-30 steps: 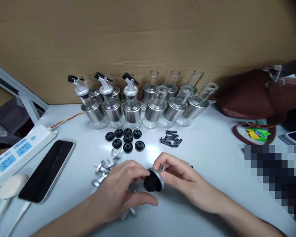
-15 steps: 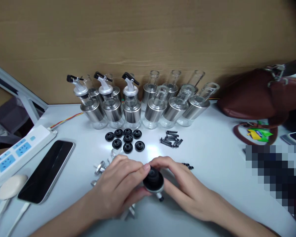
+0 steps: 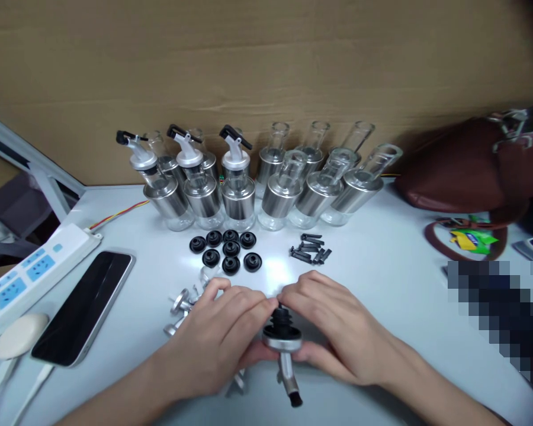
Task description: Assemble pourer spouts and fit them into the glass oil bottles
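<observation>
Both my hands grip one pour spout (image 3: 282, 343) low at the table's middle. It has a silver collar, a black ribbed stopper on top and a silver nozzle with a black tip that points toward me. My left hand (image 3: 213, 343) pinches it from the left, my right hand (image 3: 333, 331) from the right, fingertips meeting on the stopper. Loose silver spouts (image 3: 184, 305) lie just left of my left hand. Several black rubber stoppers (image 3: 228, 251) and a small pile of black clips (image 3: 311, 254) lie beyond my hands.
Glass bottles with steel bands (image 3: 266, 189) stand in rows at the back, three capped with spouts (image 3: 184, 148). A phone (image 3: 84, 305), a power strip (image 3: 31, 275) and a white oval object (image 3: 20, 334) lie left. A brown bag (image 3: 466, 168) sits right. A cardboard wall rises behind.
The spout has been turned in my hands: the black stopper faced me before, now it points up and the nozzle hangs toward me. Both hands have closed in on it.
</observation>
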`<state>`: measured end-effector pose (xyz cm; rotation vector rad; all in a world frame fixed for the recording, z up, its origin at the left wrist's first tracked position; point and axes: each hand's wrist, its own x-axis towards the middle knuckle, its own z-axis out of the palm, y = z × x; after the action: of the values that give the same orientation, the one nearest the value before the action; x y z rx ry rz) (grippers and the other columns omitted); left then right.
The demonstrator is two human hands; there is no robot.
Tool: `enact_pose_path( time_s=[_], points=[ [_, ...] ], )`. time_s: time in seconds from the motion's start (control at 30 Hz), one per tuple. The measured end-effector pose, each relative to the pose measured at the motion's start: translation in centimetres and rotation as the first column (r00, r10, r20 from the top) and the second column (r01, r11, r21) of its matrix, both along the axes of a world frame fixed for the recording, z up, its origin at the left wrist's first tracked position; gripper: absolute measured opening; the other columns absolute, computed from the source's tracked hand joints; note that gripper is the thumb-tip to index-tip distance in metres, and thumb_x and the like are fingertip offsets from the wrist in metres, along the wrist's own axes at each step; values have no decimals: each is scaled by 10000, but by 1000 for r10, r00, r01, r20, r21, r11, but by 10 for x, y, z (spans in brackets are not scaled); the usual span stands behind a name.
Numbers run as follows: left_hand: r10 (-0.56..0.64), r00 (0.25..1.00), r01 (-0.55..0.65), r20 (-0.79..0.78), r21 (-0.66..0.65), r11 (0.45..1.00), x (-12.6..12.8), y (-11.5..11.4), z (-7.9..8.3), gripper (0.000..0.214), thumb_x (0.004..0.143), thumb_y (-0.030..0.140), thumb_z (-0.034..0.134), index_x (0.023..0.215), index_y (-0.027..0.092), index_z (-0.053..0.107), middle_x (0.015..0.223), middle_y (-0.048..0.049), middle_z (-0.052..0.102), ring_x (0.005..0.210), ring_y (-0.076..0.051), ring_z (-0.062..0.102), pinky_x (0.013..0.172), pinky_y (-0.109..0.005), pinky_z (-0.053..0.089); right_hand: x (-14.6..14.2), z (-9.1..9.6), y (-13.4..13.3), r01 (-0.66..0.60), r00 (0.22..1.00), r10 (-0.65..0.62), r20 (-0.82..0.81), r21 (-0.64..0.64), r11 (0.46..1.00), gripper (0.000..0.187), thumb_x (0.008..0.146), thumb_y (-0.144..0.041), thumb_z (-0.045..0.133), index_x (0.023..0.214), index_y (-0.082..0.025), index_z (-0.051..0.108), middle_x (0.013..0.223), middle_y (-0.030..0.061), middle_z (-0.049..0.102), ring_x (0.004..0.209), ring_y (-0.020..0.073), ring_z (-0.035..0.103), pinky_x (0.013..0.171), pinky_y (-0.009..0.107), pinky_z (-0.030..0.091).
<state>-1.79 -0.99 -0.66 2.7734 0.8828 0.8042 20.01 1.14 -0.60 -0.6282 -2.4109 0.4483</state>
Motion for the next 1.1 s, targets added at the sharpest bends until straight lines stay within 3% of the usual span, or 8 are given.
enact_pose_path(
  time_s=[0.13,0.27,0.4,0.57,0.77,0.97,1.1],
  points=[
    [75,996,-73,-57,28,997,2,1,0,321,1034,315,295,1141,95,504,974,-89,691,887,-199,608,833,-358,329,1,0,0,27,999,-30,44,67,997,346,1038,-352,259,1063,-122,516,717,43,586,633,172,492,673,306,405],
    [113,991,-107,-74,78,991,4,-1,2,306,1036,290,298,1126,106,525,970,-73,698,886,-200,597,827,-371,326,2,-1,0,30,998,-37,60,124,992,384,1043,-372,232,1070,-117,517,756,50,610,653,172,502,682,315,390],
    [121,991,-114,-57,110,987,4,-2,0,366,1037,347,255,1104,106,522,968,-88,691,863,-215,579,812,-388,325,3,-2,-1,19,997,-25,74,81,997,426,1040,-402,208,1026,-123,529,767,58,620,650,172,501,687,321,389],
    [76,995,-73,-65,45,996,5,-1,-2,437,1034,379,194,1013,114,540,895,-80,664,815,-222,558,775,-386,323,1,-2,-2,4,998,-7,55,41,999,421,1030,-417,241,955,-132,541,742,54,606,634,173,493,663,322,393],
    [49,997,-47,-60,39,998,6,-1,1,446,1042,361,166,1033,111,536,871,-57,648,807,-203,557,793,-381,313,-3,1,-3,6,1000,-6,-15,7,1000,523,981,-574,279,890,-133,544,730,45,617,614,149,489,632,288,406],
    [7,999,-3,-50,79,997,5,2,3,432,1045,347,172,1044,84,514,895,-75,641,838,-197,562,807,-372,358,-6,0,-4,16,1000,-15,18,-46,999,541,1007,-530,233,783,-149,544,616,6,565,528,133,454,563,275,395],
    [-7,999,10,-42,64,998,4,4,5,408,1045,335,180,1047,92,508,846,-60,622,808,-191,564,770,-358,404,-5,0,-2,-1,1000,1,31,8,1000,505,1020,-482,259,794,-146,562,604,7,570,530,138,467,559,277,386]
  ],
)
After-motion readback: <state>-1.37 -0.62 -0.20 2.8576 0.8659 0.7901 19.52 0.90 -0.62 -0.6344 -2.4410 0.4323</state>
